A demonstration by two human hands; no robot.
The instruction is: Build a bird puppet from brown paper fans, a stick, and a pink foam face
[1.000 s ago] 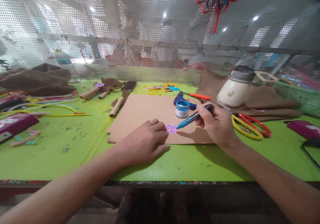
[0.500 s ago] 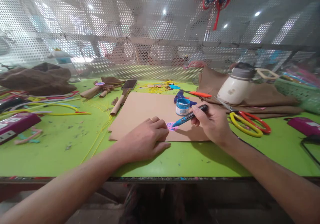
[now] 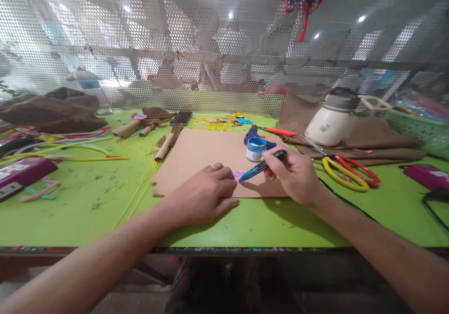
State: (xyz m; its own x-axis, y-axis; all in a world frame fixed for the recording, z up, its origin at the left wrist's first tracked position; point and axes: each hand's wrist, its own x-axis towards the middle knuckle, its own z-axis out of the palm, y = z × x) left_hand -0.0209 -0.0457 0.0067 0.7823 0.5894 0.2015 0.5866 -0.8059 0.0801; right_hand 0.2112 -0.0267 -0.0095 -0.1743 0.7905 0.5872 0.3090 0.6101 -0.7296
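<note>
My right hand [image 3: 293, 171] grips a blue marker pen [image 3: 258, 169] with a black end, its tip down on a small pink piece [image 3: 239, 176] bearing blue marks. That piece lies near the front edge of a brown paper sheet [image 3: 206, 153]. Flat on the same sheet rests my left hand [image 3: 208, 190], a ring on one finger. Its fingertips are at the left side of the pink piece; whether they press on it I cannot tell. Just beyond the pen stands an uncapped jar of blue paint [image 3: 256, 149], in front of a dark blue glue gun [image 3: 250, 135].
Scissors [image 3: 345, 171] with yellow and red handles lie right of my right hand, near a white bottle [image 3: 326, 120] and folded brown paper [image 3: 379, 139]. Left are rolled paper pieces [image 3: 168, 146], yellow strings [image 3: 140, 188] and a purple power strip [image 3: 26, 176]. A green basket [image 3: 421, 132] stands far right.
My right hand has shifted slightly left and down, and the pen tip has moved a little down-left across the pink piece. The left hand stays in place.
</note>
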